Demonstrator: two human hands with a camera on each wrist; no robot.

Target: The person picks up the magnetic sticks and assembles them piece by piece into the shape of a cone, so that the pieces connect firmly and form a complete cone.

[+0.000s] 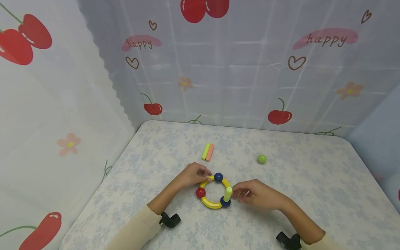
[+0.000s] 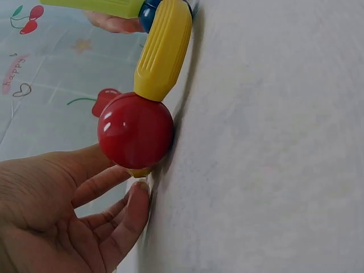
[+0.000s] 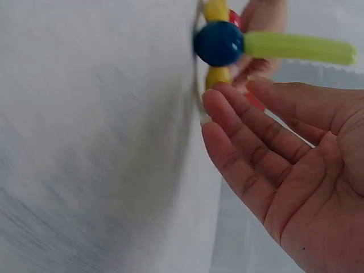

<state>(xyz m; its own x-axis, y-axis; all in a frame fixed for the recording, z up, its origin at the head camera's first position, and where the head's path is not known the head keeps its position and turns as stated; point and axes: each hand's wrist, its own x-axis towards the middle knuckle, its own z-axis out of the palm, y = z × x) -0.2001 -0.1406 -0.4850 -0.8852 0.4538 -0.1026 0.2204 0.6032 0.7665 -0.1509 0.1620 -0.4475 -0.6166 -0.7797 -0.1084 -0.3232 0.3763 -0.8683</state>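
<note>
A ring lies on the table, built of curved yellow rods (image 1: pixel 211 203), a red ball (image 1: pixel 200 193) at its left and two blue balls (image 1: pixel 218 177). From the near-right blue ball (image 3: pixel 219 44) a straight lime-green stick (image 1: pixel 228 193) rises. My left hand (image 1: pixel 192 175) pinches the yellow rod between the red ball and the far blue ball; in the left wrist view, the red ball hides most of that rod. My right hand (image 1: pixel 258 194) is just right of the ring, fingers loosely bent and holding nothing, fingertips close by the right-hand yellow rod (image 3: pixel 218 76).
Beyond the ring, a lime-green stick (image 1: pixel 206 151) and an orange stick (image 1: pixel 210 152) lie side by side. A green ball (image 1: pixel 261 159) sits farther right. Patterned curtains (image 1: pixel 231 86) hang behind the table (image 1: pixel 156 149) and along its sides.
</note>
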